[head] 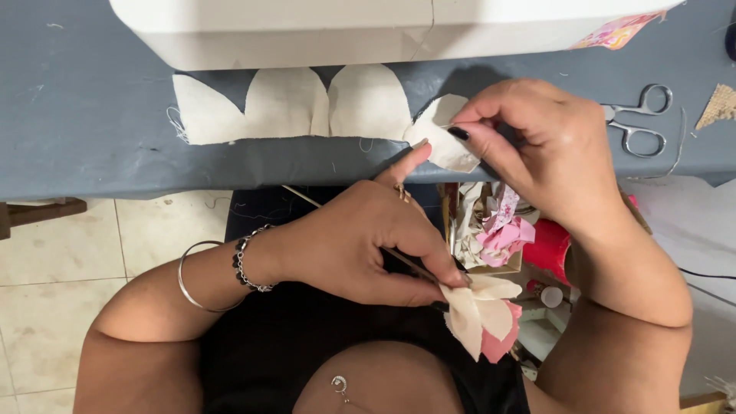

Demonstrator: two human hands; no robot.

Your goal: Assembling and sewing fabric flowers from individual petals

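The right hand pinches a small cream fabric petal piece between thumb and forefinger, its grip clenched on the cloth's upper edge. That piece lies at the front part of the grey cloth-covered bench, at the right end of a row of cream petal-shaped fabric cut-outs that spreads flat just below the white sewing machine body. The left hand sits lower, in front of the bench edge, over the person's lap. Its forefinger stretches up and touches the lower edge of the pinched petal piece, while its thumb and other fingers close on a thin wooden stick and on a bunch of cream and pink fabric petals that hangs down from the fingertips. The left wrist wears a thin silver bangle and a dark beaded bracelet.

Between the two forearms, below the bench edge, stands an open box of pink and cream fabric scraps, with a red container just beside it on the right. On the bench, to the right of the right hand, lie silver metal scissors, and a scrap of tan burlap rests near the far right edge. Pale tiled floor shows at lower left.
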